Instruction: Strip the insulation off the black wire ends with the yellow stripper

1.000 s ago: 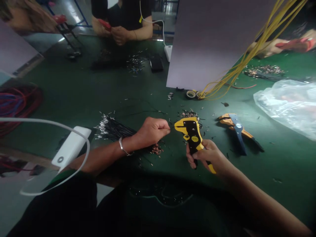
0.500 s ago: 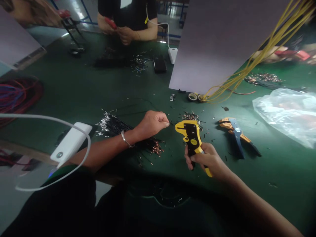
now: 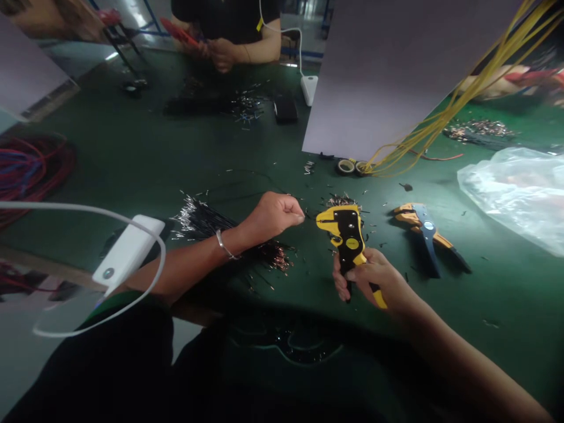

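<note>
Right hand [image 3: 374, 273] is closed around the handles of a yellow-and-black wire stripper [image 3: 351, 238]; whether its handles are squeezed together, I cannot tell. Left hand [image 3: 277, 216] has the thumb pressed against the curled index finger. A thin wire may sit in this pinch, but it is too small to be sure.

As I judge it, the step in hand is the presenting of a wire end to the stripper. The next move calls for bringing the pinch and the stripper's nose into one line, closing the small gap between them, and then an even squeeze of the handles. A crooked entry could cut badly.

The stripper is above the green table surface [image 3: 154, 147], well inward from its near edge. It stands almost upright, with its nose pointing to the left hand and its handles slanting down toward the right palm. The right forearm comes in from the near right corner of the view. The left forearm, with a silver bracelet [image 3: 225, 244] at the wrist, reaches from the near left side across a bundle of black wires [image 3: 209, 222], which lies not far from the table's near edge. Its copper ends [image 3: 281, 258] show below the wrist. Beyond the stripper's nose, toward the far edge, lies a small heap of scraps [image 3: 341, 200]; a blue-and-orange wire stripper [image 3: 426, 228] rests to the right, untouched.
</note>
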`<state>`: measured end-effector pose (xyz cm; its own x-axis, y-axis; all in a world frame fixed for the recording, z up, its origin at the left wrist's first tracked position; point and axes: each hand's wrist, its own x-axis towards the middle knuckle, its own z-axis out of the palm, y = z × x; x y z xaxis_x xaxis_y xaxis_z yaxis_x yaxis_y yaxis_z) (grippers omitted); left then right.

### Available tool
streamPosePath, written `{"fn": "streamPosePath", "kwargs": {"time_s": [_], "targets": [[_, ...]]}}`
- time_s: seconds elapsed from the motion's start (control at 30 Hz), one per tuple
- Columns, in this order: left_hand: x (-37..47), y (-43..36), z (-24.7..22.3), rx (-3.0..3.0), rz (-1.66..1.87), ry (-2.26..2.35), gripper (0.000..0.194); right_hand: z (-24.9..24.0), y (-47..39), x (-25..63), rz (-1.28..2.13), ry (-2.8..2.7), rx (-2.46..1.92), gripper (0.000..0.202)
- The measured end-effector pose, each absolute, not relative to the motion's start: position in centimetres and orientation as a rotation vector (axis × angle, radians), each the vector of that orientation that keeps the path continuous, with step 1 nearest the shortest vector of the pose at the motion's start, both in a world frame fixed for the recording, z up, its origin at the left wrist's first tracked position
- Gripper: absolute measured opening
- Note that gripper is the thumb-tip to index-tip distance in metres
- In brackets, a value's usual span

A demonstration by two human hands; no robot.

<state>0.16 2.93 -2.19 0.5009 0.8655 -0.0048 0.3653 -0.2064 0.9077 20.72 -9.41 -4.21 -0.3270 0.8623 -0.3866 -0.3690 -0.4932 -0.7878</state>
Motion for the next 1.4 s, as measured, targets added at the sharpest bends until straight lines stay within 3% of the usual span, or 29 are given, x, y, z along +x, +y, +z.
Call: {"fn": "streamPosePath", "kwargs": {"time_s": [0.63, 1.17, 1.4], "targets": [[0.1, 3.2, -2.9, 1.464, 0.661, 1.051, 0.006, -3.5, -9.0, 21.6, 1.829, -0.865, -1.067, 0.024], [-0.4, 3.6, -3.2, 1.331, 0.466, 0.869, 0.020, -4.9, -9.0, 21.4, 1.882, -0.899, -1.020, 0.032], [-0.1, 3.5, -2.6, 1.484, 0.454, 1.018, 0.007, -5.2, -8.8, 21.8, 1.923, -0.903, -0.971, 0.035]]}}
